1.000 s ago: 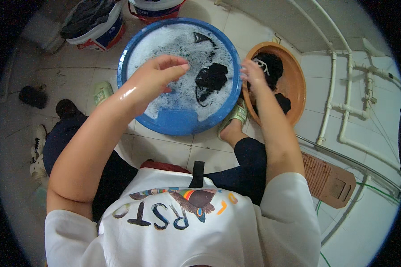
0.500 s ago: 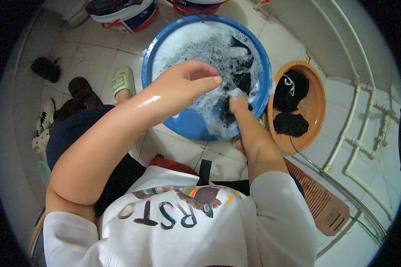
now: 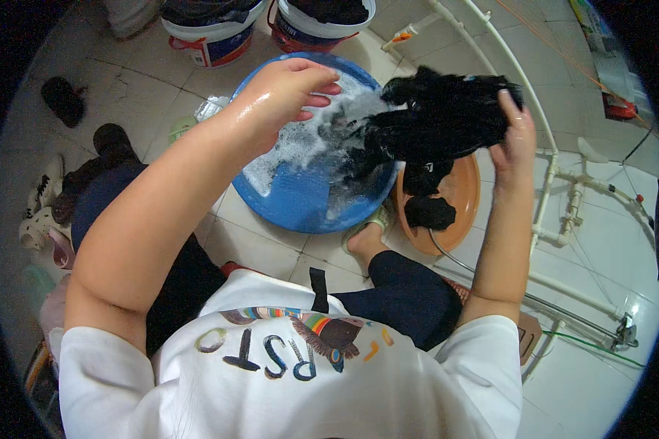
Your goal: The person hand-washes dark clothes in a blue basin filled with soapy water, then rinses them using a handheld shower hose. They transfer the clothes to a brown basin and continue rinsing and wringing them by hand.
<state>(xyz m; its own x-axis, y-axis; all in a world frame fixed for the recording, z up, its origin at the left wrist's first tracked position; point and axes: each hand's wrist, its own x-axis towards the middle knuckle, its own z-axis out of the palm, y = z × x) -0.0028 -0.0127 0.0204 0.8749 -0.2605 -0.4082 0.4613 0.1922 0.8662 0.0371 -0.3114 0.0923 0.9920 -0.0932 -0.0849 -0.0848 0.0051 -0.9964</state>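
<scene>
My right hand [image 3: 516, 135] grips one end of a wet black garment [image 3: 443, 113], lifted and stretched out sideways. Its other end hangs over the right side of a round blue basin [image 3: 300, 201]. White suds [image 3: 293, 143] and dark water lie in the basin. Above its left part hovers my left hand [image 3: 289, 95], fingers apart, with nothing in it. The garment's exact kind cannot be made out.
Right of the basin, an orange oval tub [image 3: 465, 197] holds black cloths [image 3: 430, 213]. A grey hose [image 3: 454, 260] runs from it past white wall pipes [image 3: 553, 197]. Two buckets [image 3: 216, 44] of dark cloth stand behind. Shoes [image 3: 40, 212] sit at the left.
My right hand has come up out of the suds and moved right, raising the black garment. The left hand has shifted up and left, its fingers now spread.
</scene>
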